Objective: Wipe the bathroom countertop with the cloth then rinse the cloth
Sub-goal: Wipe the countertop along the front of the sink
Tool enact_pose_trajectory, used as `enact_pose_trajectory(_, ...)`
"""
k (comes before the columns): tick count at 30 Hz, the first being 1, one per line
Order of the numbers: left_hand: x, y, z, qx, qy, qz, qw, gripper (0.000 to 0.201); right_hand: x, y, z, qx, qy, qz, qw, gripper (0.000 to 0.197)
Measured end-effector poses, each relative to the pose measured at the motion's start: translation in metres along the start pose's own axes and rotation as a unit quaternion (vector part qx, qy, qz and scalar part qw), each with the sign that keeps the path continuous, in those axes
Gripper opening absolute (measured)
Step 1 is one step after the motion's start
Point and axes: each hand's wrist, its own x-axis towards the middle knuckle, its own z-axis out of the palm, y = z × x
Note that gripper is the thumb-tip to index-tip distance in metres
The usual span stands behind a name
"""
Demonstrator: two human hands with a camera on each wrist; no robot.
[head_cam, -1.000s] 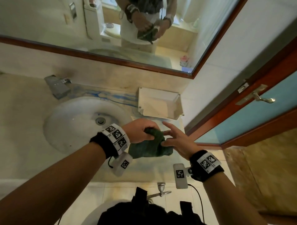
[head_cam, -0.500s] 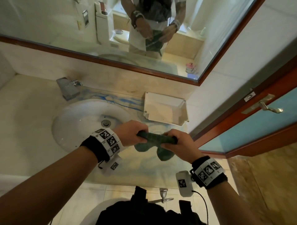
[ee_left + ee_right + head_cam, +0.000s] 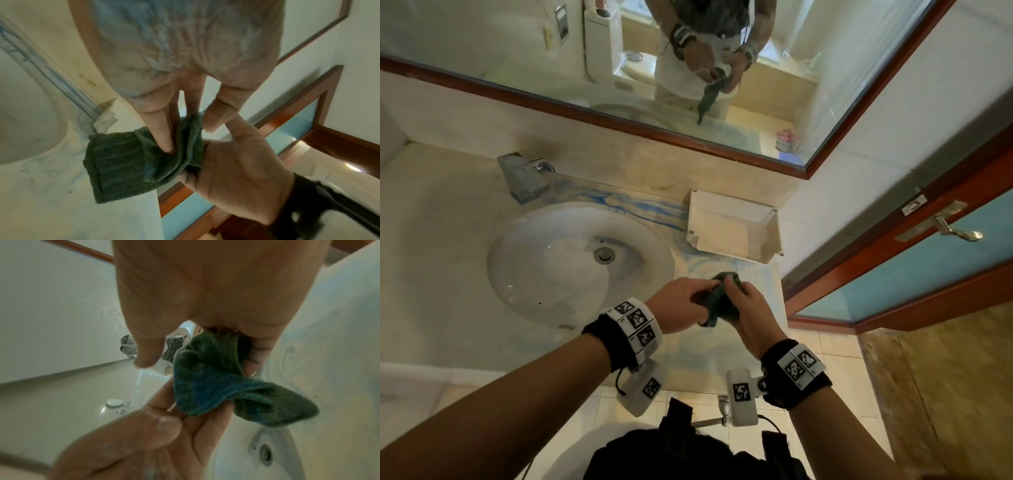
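A dark green cloth (image 3: 719, 301) is bunched between both my hands above the countertop's (image 3: 705, 356) right part, just right of the sink (image 3: 524, 270). My left hand (image 3: 681, 303) grips its left side, my right hand (image 3: 744, 305) grips its right side. In the left wrist view my left fingers (image 3: 162, 129) press into the folded cloth (image 3: 123, 162) while the right hand (image 3: 236, 162) holds its other end. In the right wrist view the cloth (image 3: 216, 378) hangs twisted from my right hand (image 3: 252, 353), with my left hand (image 3: 156, 426) below it.
A white plastic tray (image 3: 732, 229) stands at the back right of the counter. A chrome tap (image 3: 524, 176) sits behind the white basin with its drain (image 3: 604, 255). Blue streaks mark the counter. A mirror (image 3: 551, 51) hangs above; a wooden door (image 3: 928, 253) stands right.
The cloth was stretched sideways between both hands; now the hands have come together and bunched it into a tight wad. The view has shifted a little toward the sink.
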Motion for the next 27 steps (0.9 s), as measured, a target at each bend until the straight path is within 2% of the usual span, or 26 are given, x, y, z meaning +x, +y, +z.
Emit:
enact_pose_trajectory(2, -0.005, -0.004, 0.003, -0.007, -0.037, 0.014, 0.999, 0.062, -0.002, 0.003, -0.003, -0.096, 0.017, -0.028, 0.995, 0.062)
enact_pose_trajectory(3, -0.005, -0.008, 0.002, -0.040, -0.022, 0.014, 0.999, 0.058, -0.004, 0.004, -0.005, -0.114, 0.018, -0.040, 0.992, 0.056)
enact_pose_trajectory(5, -0.003, -0.017, -0.002, -0.087, 0.058, -0.016, 0.994, 0.043, -0.007, 0.004, -0.011, -0.071, -0.005, -0.047, 0.996, 0.036)
enact_pose_trajectory(6, -0.001, -0.021, -0.005, -0.066, 0.102, -0.037, 0.992, 0.036, -0.009, 0.002, -0.015, -0.030, -0.027, -0.040, 0.998, 0.029)
enact_pose_trajectory(8, -0.001, -0.030, -0.013, -0.022, 0.130, -0.058, 0.990, 0.039, -0.014, -0.006, -0.023, 0.053, -0.069, -0.023, 0.996, 0.030)
enact_pose_trajectory(10, -0.001, -0.033, -0.017, -0.049, 0.066, -0.042, 0.996, 0.046, -0.020, -0.014, -0.028, 0.117, -0.090, -0.015, 0.989, 0.033)
enact_pose_trajectory(12, 0.000, -0.031, -0.018, -0.090, -0.018, -0.027, 0.995, 0.036, -0.023, -0.019, -0.029, 0.143, -0.089, -0.007, 0.986, 0.037)
enact_pose_trajectory(13, 0.000, -0.030, -0.018, -0.097, -0.039, -0.023, 0.994, 0.027, -0.024, -0.020, -0.030, 0.152, -0.085, -0.003, 0.985, 0.039)
enact_pose_trajectory(15, 0.001, -0.028, -0.016, -0.074, -0.035, -0.008, 0.997, 0.010, -0.024, -0.018, -0.036, 0.165, -0.070, 0.006, 0.984, 0.040)
enact_pose_trajectory(18, 0.002, -0.029, -0.008, -0.068, -0.027, -0.009, 0.997, 0.004, -0.022, -0.009, -0.042, 0.143, -0.062, 0.022, 0.987, 0.035)
enact_pose_trajectory(20, 0.002, -0.029, -0.001, -0.073, -0.027, -0.012, 0.997, 0.007, -0.019, 0.003, -0.045, 0.088, -0.076, 0.036, 0.993, 0.053)
enact_pose_trajectory(22, 0.002, -0.030, 0.003, -0.079, -0.017, -0.005, 0.997, 0.010, -0.016, 0.016, -0.044, 0.001, -0.044, 0.038, 0.998, 0.074)
enact_pose_trajectory(24, 0.001, -0.029, 0.006, -0.075, -0.018, 0.004, 0.997, 0.014, -0.016, 0.028, -0.039, -0.089, -0.015, 0.020, 0.996, 0.082)
enact_pose_trajectory(27, 0.002, -0.025, 0.007, -0.017, -0.052, 0.015, 0.998, 0.009, -0.015, 0.045, -0.036, -0.110, -0.056, -0.010, 0.992, 0.089)
